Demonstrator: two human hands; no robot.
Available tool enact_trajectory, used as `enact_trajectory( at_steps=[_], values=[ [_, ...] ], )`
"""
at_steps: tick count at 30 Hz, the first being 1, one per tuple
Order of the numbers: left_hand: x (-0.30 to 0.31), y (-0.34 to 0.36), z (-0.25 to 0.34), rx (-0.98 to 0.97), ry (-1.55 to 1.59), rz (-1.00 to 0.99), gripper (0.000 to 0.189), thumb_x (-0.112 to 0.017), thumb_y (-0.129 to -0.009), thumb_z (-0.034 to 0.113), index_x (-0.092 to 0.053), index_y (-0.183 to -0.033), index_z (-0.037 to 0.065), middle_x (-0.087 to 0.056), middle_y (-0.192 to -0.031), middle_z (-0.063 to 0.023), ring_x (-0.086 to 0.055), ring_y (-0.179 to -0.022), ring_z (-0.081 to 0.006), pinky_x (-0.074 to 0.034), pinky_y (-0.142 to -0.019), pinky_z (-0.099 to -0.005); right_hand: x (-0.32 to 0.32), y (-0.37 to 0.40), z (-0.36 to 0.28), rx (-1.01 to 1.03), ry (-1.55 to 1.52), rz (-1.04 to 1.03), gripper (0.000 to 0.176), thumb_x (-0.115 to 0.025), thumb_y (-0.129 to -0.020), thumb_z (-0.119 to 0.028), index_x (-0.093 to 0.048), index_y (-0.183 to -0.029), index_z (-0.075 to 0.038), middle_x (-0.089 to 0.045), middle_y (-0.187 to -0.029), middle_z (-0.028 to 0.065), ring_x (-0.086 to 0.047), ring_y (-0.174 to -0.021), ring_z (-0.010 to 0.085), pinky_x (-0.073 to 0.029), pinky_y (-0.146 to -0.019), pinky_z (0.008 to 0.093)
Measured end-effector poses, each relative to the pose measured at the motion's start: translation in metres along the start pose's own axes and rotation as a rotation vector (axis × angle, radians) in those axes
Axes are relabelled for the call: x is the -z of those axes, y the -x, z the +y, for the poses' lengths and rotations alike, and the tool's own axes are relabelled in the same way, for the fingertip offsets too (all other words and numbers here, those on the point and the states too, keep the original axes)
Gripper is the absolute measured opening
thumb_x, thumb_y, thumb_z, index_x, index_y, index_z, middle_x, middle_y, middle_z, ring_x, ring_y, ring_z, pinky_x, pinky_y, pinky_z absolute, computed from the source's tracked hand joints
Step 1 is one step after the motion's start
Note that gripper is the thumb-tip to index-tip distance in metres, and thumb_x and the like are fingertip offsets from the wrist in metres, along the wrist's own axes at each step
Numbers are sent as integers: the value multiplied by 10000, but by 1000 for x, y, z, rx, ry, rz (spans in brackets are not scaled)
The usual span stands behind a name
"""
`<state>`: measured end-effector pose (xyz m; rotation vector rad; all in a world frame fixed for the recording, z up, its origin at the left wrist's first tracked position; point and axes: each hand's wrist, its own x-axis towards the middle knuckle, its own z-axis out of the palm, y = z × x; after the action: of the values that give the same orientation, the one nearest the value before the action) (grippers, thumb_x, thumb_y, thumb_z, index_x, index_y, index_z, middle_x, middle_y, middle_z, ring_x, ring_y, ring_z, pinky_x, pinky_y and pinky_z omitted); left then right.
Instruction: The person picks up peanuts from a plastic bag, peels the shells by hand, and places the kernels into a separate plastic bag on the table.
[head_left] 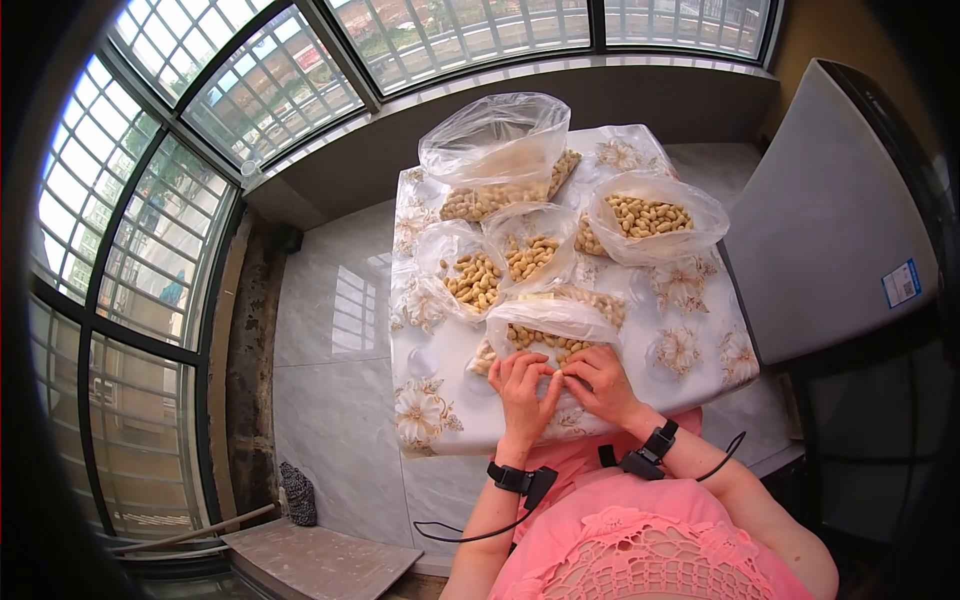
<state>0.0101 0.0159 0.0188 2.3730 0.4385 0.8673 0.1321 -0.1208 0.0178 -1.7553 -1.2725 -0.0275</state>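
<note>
My left hand (524, 390) and my right hand (598, 382) meet at the near edge of an open clear plastic bag of peanuts (535, 340). The fingertips of both hands are pinched close together. What lies between them is too small to make out. Behind that bag stand two smaller open bags of peanuts, one at the left (473, 280) and one in the middle (530, 256). Each wrist wears a black strap with a device.
A large peanut bag (497, 150) stands at the table's back, another (650, 216) at the right. The table (465, 400) has a flowered cover. A grey appliance (830, 220) stands right of it. Barred windows and a wall lie beyond; a board (320, 560) lies lower left.
</note>
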Motion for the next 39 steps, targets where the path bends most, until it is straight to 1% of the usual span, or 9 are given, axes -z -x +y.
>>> enact_trajectory(
  at_steps=[8,11,13,16,25,28,31,33,39],
  values=[
    [3,2,-1,7,59,100,224,-837,-808,130,-684,-971,114,-709,-1128,-66,-624,-1167,-295,-347,-1133,-512,1,-1,-1,0,1,1,150,-790,-851,-107,-736,-986,-67,-689,-1027,68,-655,-1002,283,-472,-929,426],
    [5,1,0,30,92,179,232,-835,-799,69,-680,-970,92,-703,-1121,-94,-629,-1129,-313,-422,-1074,-470,2,-3,-3,9,6,2,142,-792,-848,-106,-737,-974,-69,-688,-1018,69,-655,-1001,281,-474,-931,425],
    [7,-3,-2,151,153,227,216,-826,-814,36,-677,-968,64,-695,-1099,-117,-634,-1079,-325,-479,-995,-429,3,-3,-3,12,7,6,134,-793,-845,-100,-738,-963,-69,-687,-1006,72,-655,-993,282,-474,-933,426],
    [18,-26,-10,121,104,287,195,-817,-834,35,-675,-967,43,-688,-1078,-124,-637,-1045,-325,-502,-946,-419,3,-4,-4,12,3,7,131,-792,-842,-94,-738,-959,-67,-685,-997,74,-655,-987,285,-476,-931,425],
    [41,-104,-30,26,-14,390,209,-803,-906,87,-690,-1071,26,-688,-1083,-127,-633,-1074,-318,-485,-985,-420,1,-2,-1,31,-3,28,119,-785,-839,-78,-726,-942,-63,-681,-992,78,-652,-978,292,-478,-922,425],
    [29,-80,-28,37,16,396,228,-790,-914,81,-683,-1107,26,-694,-1090,-122,-635,-1088,-317,-477,-1004,-417,0,-2,0,35,2,34,115,-778,-838,-72,-725,-940,-65,-677,-989,78,-648,-975,294,-477,-918,426],
    [12,-39,-21,84,115,290,231,-786,-876,44,-695,-1088,42,-696,-1083,-116,-640,-1077,-318,-476,-986,-415,1,-4,-3,31,14,29,115,-774,-833,-69,-725,-936,-69,-673,-986,77,-645,-972,294,-476,-914,427],
    [12,-18,-11,40,-12,145,249,-779,-835,38,-713,-1070,84,-704,-1075,-107,-637,-1071,-310,-452,-994,-443,1,-3,-2,36,16,25,117,-775,-830,-69,-724,-936,-70,-672,-984,77,-645,-970,293,-477,-913,427],
    [19,-2,-1,123,-253,93,199,-821,-804,126,-744,-988,113,-644,-1189,-80,-561,-1205,-308,-381,-1066,-487,0,-3,-2,30,14,30,119,-780,-821,-68,-722,-925,-70,-676,-985,74,-650,-971,290,-479,-916,423]
  ],
)
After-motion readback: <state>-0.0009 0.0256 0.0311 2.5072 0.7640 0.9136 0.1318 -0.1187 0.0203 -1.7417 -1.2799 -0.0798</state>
